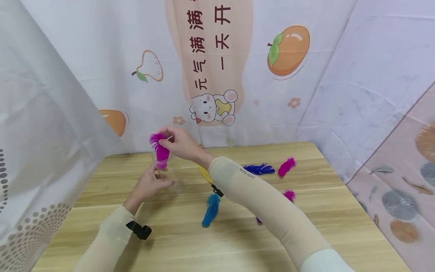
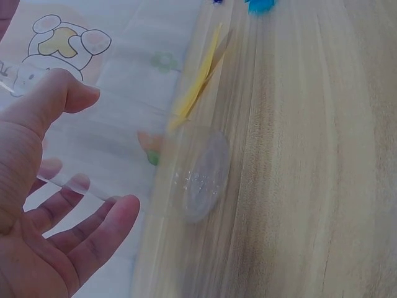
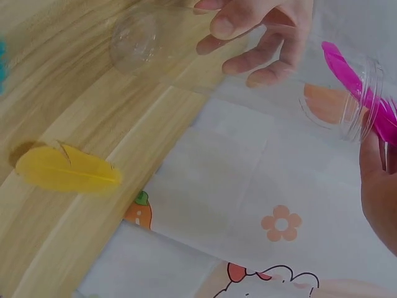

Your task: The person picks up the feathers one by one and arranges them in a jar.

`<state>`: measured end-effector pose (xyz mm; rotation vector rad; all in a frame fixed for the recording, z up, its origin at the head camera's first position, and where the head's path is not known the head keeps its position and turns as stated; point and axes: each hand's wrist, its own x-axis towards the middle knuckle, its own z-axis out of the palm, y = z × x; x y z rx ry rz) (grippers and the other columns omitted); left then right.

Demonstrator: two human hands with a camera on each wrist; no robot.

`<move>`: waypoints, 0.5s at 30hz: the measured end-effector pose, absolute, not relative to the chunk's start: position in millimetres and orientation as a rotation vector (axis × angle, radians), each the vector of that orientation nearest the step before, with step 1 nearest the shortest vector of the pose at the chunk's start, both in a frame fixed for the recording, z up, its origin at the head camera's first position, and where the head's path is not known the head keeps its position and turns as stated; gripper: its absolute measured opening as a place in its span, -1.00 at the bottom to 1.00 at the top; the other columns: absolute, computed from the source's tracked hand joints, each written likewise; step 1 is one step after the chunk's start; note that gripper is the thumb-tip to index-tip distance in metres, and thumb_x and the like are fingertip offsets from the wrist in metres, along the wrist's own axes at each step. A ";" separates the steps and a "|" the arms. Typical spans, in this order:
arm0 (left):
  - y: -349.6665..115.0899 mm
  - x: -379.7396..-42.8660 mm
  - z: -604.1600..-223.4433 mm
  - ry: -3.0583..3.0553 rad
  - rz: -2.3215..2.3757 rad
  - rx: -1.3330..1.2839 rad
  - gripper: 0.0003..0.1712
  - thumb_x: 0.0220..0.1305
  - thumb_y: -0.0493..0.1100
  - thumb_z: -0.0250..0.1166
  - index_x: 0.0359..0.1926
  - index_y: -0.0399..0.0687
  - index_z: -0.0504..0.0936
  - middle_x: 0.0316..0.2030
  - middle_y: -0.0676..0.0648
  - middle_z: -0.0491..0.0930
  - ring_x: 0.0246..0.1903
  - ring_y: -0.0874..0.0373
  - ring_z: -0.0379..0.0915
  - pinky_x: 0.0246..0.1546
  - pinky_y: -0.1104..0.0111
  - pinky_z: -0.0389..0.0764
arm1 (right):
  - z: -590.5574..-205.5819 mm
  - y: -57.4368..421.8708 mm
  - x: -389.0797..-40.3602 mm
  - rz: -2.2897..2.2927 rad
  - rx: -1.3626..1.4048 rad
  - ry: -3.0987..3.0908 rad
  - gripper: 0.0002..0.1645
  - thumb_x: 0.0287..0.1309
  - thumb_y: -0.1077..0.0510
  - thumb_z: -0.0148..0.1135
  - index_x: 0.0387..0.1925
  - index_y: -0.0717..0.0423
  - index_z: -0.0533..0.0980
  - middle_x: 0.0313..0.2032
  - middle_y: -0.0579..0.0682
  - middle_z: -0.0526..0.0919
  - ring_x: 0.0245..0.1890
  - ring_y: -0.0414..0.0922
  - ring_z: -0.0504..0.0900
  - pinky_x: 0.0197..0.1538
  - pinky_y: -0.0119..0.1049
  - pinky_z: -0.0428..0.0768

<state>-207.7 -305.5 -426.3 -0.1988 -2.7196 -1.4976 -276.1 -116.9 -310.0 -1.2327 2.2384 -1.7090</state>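
Note:
A tall clear plastic jar [image 3: 186, 53] stands near the back left of the table, its threaded mouth upward. My left hand [image 1: 149, 185] holds it, thumb and fingers curved around the side, as the left wrist view shows. At the mouth, my right hand [image 1: 181, 143] pinches a magenta feather [image 1: 162, 154]. The feather's rounded end [image 3: 335, 56] hangs inside the jar, while its fluffy end is up by the fingers. Just right of the jar lies a yellow feather [image 3: 65, 171], partly hidden by the right arm in the head view.
On the wooden table [image 1: 183, 245] lie a turquoise feather [image 1: 210, 211], a dark blue feather [image 1: 259, 169] and a magenta feather [image 1: 287, 167]. Another magenta feather [image 1: 289, 195] and a purple one [image 1: 259, 221] show partly past the right sleeve. A printed curtain [image 1: 251, 113] hangs behind.

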 end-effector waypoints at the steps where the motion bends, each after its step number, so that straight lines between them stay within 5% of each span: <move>1: -304.8 -207.9 -426.6 -2.720 -1.497 -0.196 -0.11 0.13 -0.11 0.57 0.38 -0.07 0.27 0.14 -0.32 0.41 -0.01 -0.24 0.54 -0.16 0.18 0.64 | -310.3 -115.8 -276.7 -1.698 -1.238 2.246 -0.77 0.40 0.31 0.20 0.05 0.21 0.56 -0.16 0.01 0.68 -0.21 -0.14 0.64 -0.16 -0.43 0.65; 15: -302.1 -205.2 -423.8 -2.727 -1.518 -0.173 -0.04 0.12 -0.07 0.57 0.43 -0.07 0.22 0.18 -0.32 0.38 0.00 -0.23 0.55 -0.18 0.16 0.65 | -309.4 -113.0 -275.9 -1.667 -1.272 2.247 -0.75 0.41 0.32 0.18 0.07 0.22 0.54 -0.16 0.01 0.67 -0.22 -0.18 0.62 -0.15 -0.44 0.65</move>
